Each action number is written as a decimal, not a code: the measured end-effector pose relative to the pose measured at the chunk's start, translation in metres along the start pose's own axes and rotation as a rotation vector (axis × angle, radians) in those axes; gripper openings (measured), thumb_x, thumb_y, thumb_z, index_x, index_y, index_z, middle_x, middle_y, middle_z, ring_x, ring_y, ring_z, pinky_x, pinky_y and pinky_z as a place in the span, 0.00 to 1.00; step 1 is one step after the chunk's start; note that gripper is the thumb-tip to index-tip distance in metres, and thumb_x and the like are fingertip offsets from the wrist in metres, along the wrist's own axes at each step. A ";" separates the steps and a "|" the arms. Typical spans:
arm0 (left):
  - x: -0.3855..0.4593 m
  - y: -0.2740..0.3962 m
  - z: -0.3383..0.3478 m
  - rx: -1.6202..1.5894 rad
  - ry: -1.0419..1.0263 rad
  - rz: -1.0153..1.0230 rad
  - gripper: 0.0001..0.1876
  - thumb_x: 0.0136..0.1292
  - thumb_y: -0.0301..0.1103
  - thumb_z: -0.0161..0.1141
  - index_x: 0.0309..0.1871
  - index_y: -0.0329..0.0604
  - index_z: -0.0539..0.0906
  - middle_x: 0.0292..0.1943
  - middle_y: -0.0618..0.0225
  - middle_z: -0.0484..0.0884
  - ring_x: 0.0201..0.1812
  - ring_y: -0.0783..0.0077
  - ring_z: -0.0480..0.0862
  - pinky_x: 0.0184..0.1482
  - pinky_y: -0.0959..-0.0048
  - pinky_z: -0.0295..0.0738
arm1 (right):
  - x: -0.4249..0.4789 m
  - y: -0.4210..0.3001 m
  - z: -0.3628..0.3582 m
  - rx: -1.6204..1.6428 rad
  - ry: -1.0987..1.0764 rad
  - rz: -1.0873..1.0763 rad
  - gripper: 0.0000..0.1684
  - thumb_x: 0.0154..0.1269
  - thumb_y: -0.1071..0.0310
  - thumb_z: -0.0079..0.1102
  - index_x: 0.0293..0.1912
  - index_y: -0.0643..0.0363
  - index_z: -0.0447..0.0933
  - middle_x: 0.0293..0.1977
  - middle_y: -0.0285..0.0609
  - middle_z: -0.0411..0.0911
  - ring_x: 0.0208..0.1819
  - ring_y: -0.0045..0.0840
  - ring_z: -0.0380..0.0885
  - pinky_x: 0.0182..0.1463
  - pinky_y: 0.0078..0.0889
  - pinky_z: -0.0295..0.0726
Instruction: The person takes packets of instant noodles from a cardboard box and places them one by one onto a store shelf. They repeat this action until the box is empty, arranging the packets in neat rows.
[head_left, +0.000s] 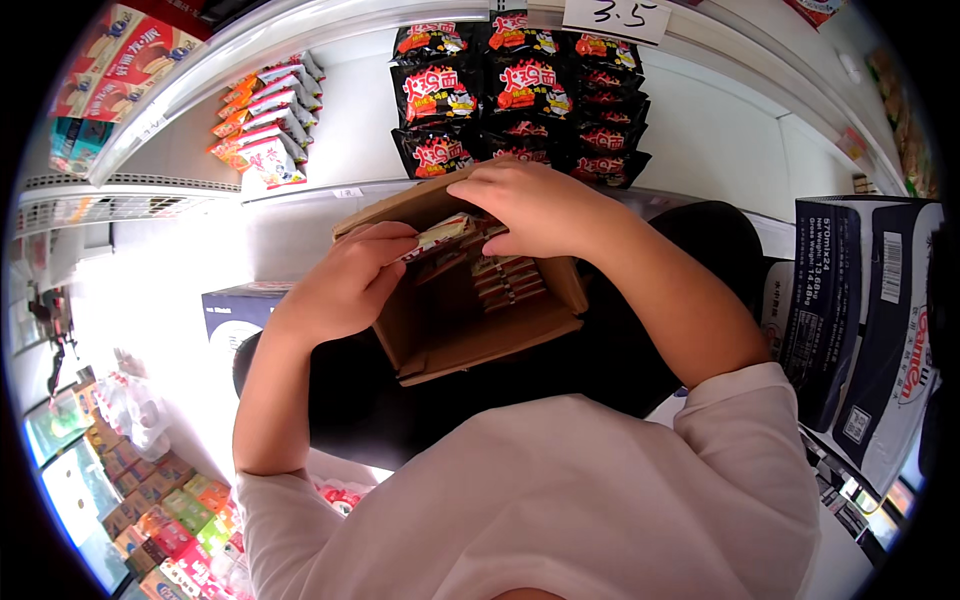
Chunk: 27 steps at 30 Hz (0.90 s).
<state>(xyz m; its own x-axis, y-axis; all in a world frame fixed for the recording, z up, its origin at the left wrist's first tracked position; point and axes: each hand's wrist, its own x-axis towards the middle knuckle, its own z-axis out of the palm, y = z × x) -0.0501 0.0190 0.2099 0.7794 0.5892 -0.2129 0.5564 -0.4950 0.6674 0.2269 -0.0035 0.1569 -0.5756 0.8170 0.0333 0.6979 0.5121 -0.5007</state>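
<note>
An open cardboard box (487, 337) rests tilted on my lap, with a stack of small snack packets (510, 281) standing along its right inner side. My left hand (360, 281) reaches over the box's left edge, its fingers and thumb closed on the end of a pale packet (446, 234). My right hand (525, 206) lies across the box's far flap, fingers on the cardboard and thumb inside above the packets; whether it pinches anything cannot be told.
Ahead, a white shelf (352, 112) holds black noodle packets (442, 94) and a leaning row of white and orange packets (270, 127). Large water cartons (847, 315) stand at the right, another carton (240, 304) behind my left arm. Boxed goods (172, 517) fill the lower left.
</note>
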 end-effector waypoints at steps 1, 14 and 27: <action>-0.002 0.000 -0.003 -0.098 0.023 0.032 0.15 0.72 0.21 0.52 0.58 0.33 0.83 0.60 0.52 0.81 0.63 0.54 0.80 0.64 0.59 0.73 | 0.002 -0.002 -0.001 0.078 -0.021 0.014 0.30 0.55 0.68 0.76 0.58 0.62 0.77 0.53 0.48 0.81 0.55 0.41 0.81 0.57 0.40 0.82; -0.010 0.003 -0.008 -1.151 0.640 -0.086 0.25 0.72 0.27 0.62 0.69 0.32 0.71 0.64 0.55 0.79 0.61 0.69 0.80 0.64 0.68 0.74 | 0.019 -0.051 -0.020 1.209 0.128 0.367 0.21 0.66 0.72 0.70 0.57 0.67 0.77 0.48 0.39 0.85 0.47 0.17 0.82 0.52 0.26 0.81; 0.003 0.010 0.016 -1.271 0.444 -0.209 0.13 0.76 0.33 0.61 0.55 0.31 0.84 0.46 0.64 0.89 0.46 0.79 0.85 0.51 0.72 0.81 | 0.020 -0.053 -0.016 1.284 0.406 0.365 0.15 0.78 0.66 0.57 0.56 0.68 0.79 0.45 0.37 0.84 0.47 0.13 0.79 0.52 0.23 0.78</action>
<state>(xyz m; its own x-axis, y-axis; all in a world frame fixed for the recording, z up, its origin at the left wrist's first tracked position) -0.0375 0.0056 0.2039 0.4222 0.8534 -0.3055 -0.1835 0.4105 0.8932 0.1855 -0.0101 0.1982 -0.1315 0.9822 -0.1345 -0.2215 -0.1613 -0.9617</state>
